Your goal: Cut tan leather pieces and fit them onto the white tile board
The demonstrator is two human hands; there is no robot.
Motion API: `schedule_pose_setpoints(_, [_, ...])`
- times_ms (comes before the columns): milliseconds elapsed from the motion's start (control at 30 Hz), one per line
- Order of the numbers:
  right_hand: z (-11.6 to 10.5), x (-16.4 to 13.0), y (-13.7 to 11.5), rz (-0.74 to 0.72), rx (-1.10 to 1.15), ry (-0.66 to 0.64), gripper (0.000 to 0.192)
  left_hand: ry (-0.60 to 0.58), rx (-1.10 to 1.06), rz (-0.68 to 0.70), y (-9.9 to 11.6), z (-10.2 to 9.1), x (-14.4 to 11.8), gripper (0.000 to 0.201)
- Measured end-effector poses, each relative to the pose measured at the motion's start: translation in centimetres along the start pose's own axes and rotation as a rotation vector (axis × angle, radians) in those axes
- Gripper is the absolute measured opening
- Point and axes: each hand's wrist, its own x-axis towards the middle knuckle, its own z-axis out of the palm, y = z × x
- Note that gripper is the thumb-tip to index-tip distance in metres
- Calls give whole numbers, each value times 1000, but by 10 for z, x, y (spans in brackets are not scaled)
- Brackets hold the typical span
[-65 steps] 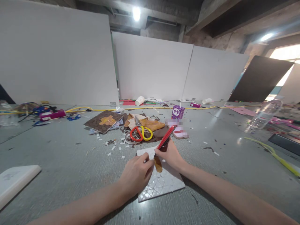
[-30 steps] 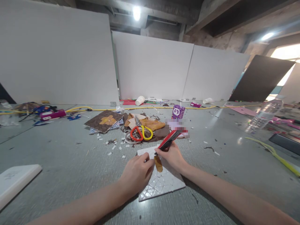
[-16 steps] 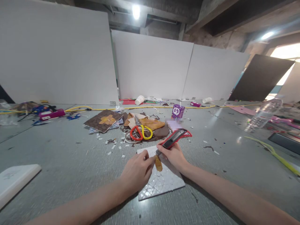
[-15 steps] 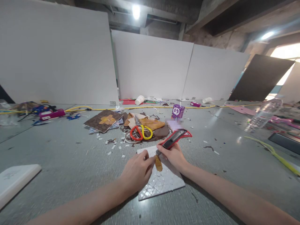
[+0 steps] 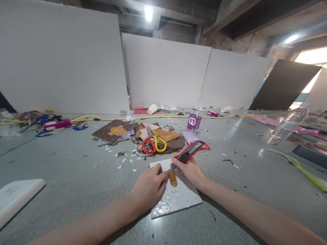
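My right hand (image 5: 189, 172) is closed around a red and black utility knife (image 5: 189, 153), its tip pointing down at the upper end of a small mustard-brown strip (image 5: 173, 179) with a rounded near end. The strip lies on a white tile-like board (image 5: 176, 202) with a raised triangle pattern. With curled fingers my left hand (image 5: 152, 182) grips the strip's far end against the board; the fingertips partly cover that end. Whether the blade touches the strip I cannot tell. Beyond the board lie scissors (image 5: 154, 144) with red and yellow handles, on brown and mustard scraps (image 5: 175, 144).
Left of the scissors is a brown patterned square (image 5: 102, 131) with a mustard flower shape. A purple drink carton (image 5: 193, 122) stands behind the knife. A white box (image 5: 19, 195) is at left, a clear plastic bottle (image 5: 290, 124) at right. White panels (image 5: 166, 73) rise behind.
Both hands keep nearly the same place. The knife and right hand have shifted very slightly to the right; nothing was let go.
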Motion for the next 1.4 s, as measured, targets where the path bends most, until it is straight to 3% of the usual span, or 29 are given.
schedule_pose_setpoints(700, [-1, -2, -2, -2, -76, -20, 14, -5, 1, 4, 0, 0, 0, 25])
schedule_pose_setpoints(1000, [-2, -6, -15, -256, -292, -117, 8, -25, 12, 2, 0, -1, 1, 23])
schedule_pose_setpoints(1233, [-3, -4, -4, -47, -141, -140, 12, -19, 8, -1, 0, -1, 1, 23])
schedule_pose_setpoints(1400, [-4, -4, -5, -140, -241, -106, 9, -25, 7, -2, 0, -1, 1, 24])
